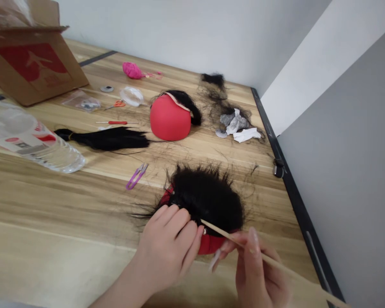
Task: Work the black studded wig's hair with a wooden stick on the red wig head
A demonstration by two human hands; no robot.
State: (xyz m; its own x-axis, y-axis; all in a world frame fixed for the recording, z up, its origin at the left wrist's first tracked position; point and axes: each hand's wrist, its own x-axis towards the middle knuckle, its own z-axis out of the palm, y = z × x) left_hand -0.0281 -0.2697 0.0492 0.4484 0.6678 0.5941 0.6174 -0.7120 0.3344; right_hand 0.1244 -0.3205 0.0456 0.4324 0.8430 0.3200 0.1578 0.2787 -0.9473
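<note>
A clump of short black hair (208, 196) covers a red rounded form (210, 244) near the front of the table. My left hand (170, 244) has its fingers curled at the near left edge of the hair; what its fingertips pinch is hidden. Between the thumb and fingers of my right hand (256, 265) is a thin wooden stick (218, 230). The tip of the stick meets the hair just right of my left fingers. Purple thread snips (137, 176) lie behind my left hand.
Behind stands a red dome (170, 117) with black hair. At left are a black hair bundle (112, 139), a water bottle (35, 141) and a cardboard box (35, 64). Crumpled tissue (237, 124), loose hair (213, 80) and pink yarn (132, 70) lie farther back.
</note>
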